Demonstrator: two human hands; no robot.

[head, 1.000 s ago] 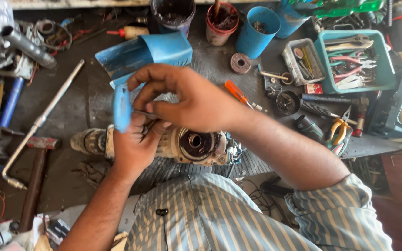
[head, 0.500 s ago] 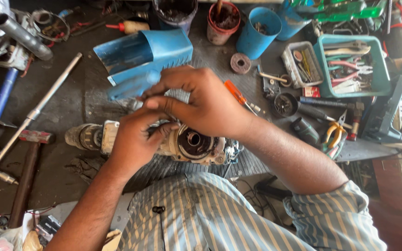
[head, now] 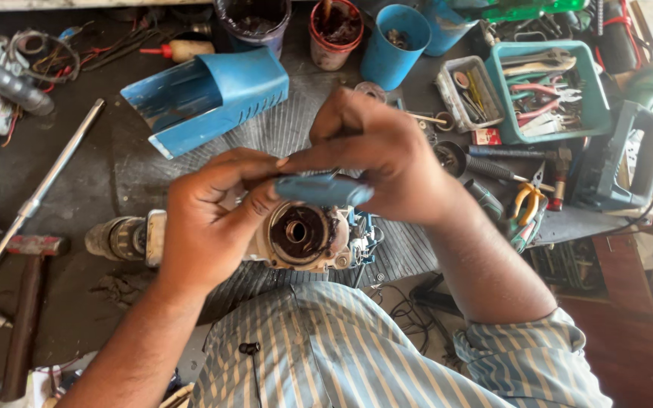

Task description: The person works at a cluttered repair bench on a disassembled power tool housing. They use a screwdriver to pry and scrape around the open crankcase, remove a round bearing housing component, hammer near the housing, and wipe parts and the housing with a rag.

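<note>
1. The grey metal power-tool motor body with its round open end (head: 300, 236) lies on its side on the ribbed dark rubber mat (head: 281, 132) near the front edge of the workbench (head: 77, 181), its chuck end pointing toward the left edge
2. The left hand (head: 205, 227) is wrapped over the body's middle, fingers curled and pressed down on it
3. The right hand (head: 383, 162) pinches a small blue plastic-handled tool (head: 323, 189) between thumb and fingers, held flat just above the open end
4. That body looks heavy, rigid and greasy, so I'd judge it best gripped round the casing; the loose wires at its right side seem fragile
5. Behind the hands, toward the back edge, lies a blue plastic housing shell (head: 205, 94), with a blue cup (head: 394, 38) and a red pot (head: 336, 23) beyond
6. Toward the right edge a teal tray of pliers (head: 598, 113) and a clear parts box (head: 470, 94) crowd close, with yellow-handled pliers (head: 527, 200) beside the right forearm
7. On the left, a long steel ratchet bar (head: 35, 204) and a hammer (head: 28, 302) lie well apart from the work
</note>
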